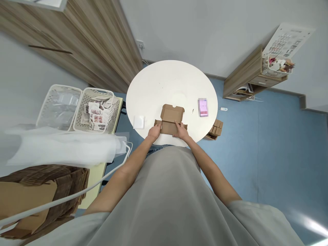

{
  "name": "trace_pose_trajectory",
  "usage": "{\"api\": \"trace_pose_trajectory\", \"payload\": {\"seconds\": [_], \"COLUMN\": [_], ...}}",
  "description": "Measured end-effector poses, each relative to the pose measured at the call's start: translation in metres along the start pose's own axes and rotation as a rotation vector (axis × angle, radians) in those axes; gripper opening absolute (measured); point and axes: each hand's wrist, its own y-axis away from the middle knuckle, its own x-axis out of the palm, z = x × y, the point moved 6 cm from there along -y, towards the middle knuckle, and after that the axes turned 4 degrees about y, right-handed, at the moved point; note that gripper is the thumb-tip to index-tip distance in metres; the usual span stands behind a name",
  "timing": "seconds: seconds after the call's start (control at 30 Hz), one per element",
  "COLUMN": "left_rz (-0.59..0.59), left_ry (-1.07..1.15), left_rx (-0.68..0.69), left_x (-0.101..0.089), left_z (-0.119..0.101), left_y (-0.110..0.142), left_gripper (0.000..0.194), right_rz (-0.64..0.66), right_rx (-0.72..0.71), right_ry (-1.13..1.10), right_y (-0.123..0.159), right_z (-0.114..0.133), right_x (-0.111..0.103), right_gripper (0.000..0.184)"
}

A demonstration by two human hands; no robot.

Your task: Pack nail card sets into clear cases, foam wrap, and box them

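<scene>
A brown cardboard box (pixel 173 113), partly unfolded with its lid panel laid back, lies near the front edge of a round white table (pixel 153 82). My left hand (pixel 154 132) is closed on the side flap at its left. At the right front of the box, my right hand (pixel 181 132) grips the cardboard, index finger on the inner face and thumb by the front edge. To the left of the box rests a small stack of thin white sheets (pixel 139 122). A phone (pixel 203 107) with a pinkish, blurred-out screen lies on the right side of the table.
At left, white plastic baskets hold clear bags (pixel 63 106) and printed packets (pixel 97 114). Nearer are a white foam roll (pixel 69 148) and stacked flat cardboard (pixel 48 194). Small brown boxes (pixel 216 128) stand beside the table at right. A wooden cabinet (pixel 246 73) stands by the wall.
</scene>
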Motion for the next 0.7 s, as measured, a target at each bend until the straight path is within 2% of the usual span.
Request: {"api": "trace_pose_trajectory", "payload": {"seconds": [0.1, 0.17, 0.23, 0.3, 0.37, 0.47, 0.6, 0.7], "left_rz": [-0.057, -0.148, -0.256, -0.31, -0.275, -0.226, -0.166, -0.105], "left_ry": [-0.062, -0.085, -0.059, 0.001, 0.058, 0.127, 0.252, 0.33], "left_rx": [0.032, 0.044, -0.017, -0.138, -0.223, -0.214, -0.184, -0.112], "left_x": [-0.002, -0.007, -0.014, -0.018, -0.017, -0.015, -0.011, -0.004], "left_z": [-0.004, -0.005, 0.001, 0.013, 0.024, 0.027, 0.014, -0.002], "left_y": [0.004, 0.009, 0.014, 0.017, 0.018, 0.017, 0.017, 0.017], "left_gripper": [0.059, 0.062, 0.061, 0.056, 0.041, 0.027, 0.027, 0.04], "right_rz": [0.005, 0.006, 0.007, 0.007, 0.006, 0.004, 0.004, 0.011], "right_rx": [0.013, 0.019, 0.023, 0.023, 0.021, 0.018, 0.023, 0.026], "right_ry": [0.005, 0.005, 0.005, 0.006, 0.006, 0.007, 0.01, 0.018], "right_y": [-0.001, -0.001, -0.001, -0.001, -0.001, -0.002, -0.004, -0.005], "right_z": [0.0, 0.0, 0.0, 0.001, 0.001, 0.001, 0.0, 0.0], "right_x": [-0.001, -0.001, -0.001, -0.001, -0.001, 0.0, 0.003, 0.005], "right_gripper": [0.137, 0.136, 0.134, 0.132, 0.132, 0.133, 0.135, 0.138]}}
